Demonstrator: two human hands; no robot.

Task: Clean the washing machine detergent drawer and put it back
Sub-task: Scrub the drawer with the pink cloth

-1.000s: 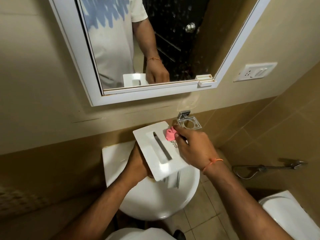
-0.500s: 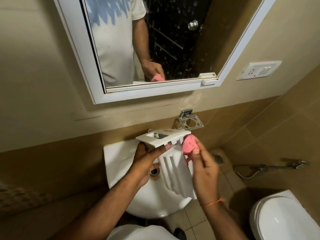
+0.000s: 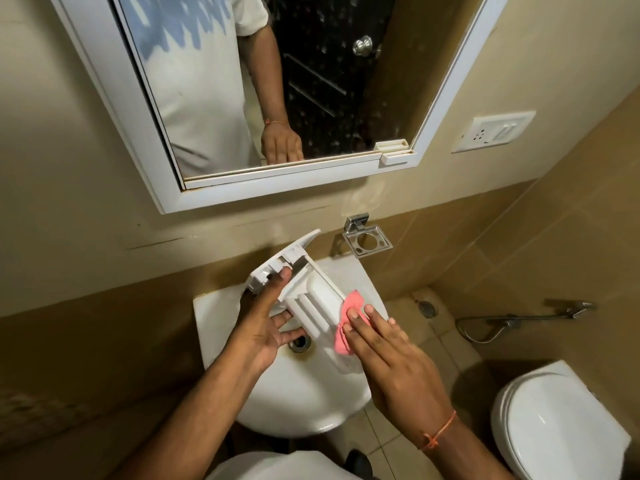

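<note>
The white plastic detergent drawer (image 3: 311, 303) is held tilted over the white sink (image 3: 304, 389), its ribbed underside facing up and its front panel towards the wall. My left hand (image 3: 266, 323) grips it from the left, thumb on top near the front panel and fingers underneath. My right hand (image 3: 391, 355) presses a pink cloth (image 3: 346, 327) flat against the drawer's right side, fingers stretched over the cloth. The drawer's inner compartments are hidden.
The sink drain (image 3: 300, 342) lies just under the drawer. A white-framed mirror (image 3: 277, 98) hangs above, a chrome holder (image 3: 367, 239) on the wall, a wall socket (image 3: 491, 131) to the right. A toilet (image 3: 554, 424) stands at lower right, a hand spray hose (image 3: 519, 320) beyond it.
The drawer went from front panel facing me to turned over, ribbed underside up. The cloth moved from the panel's top edge down to the drawer's right side.
</note>
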